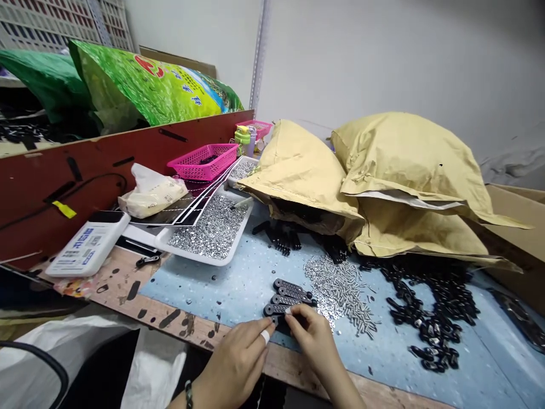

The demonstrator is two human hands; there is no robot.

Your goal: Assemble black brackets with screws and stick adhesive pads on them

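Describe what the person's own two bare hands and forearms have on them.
Neither hand wears a glove. The left hand has a white band or tape around one finger and a dark beaded bracelet on the wrist. The right hand shows no band or jewellery. No sleeve shows on either forearm.

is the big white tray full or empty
The white tray is full: small silver metal parts cover its whole floor in a layer reaching close to its rim.
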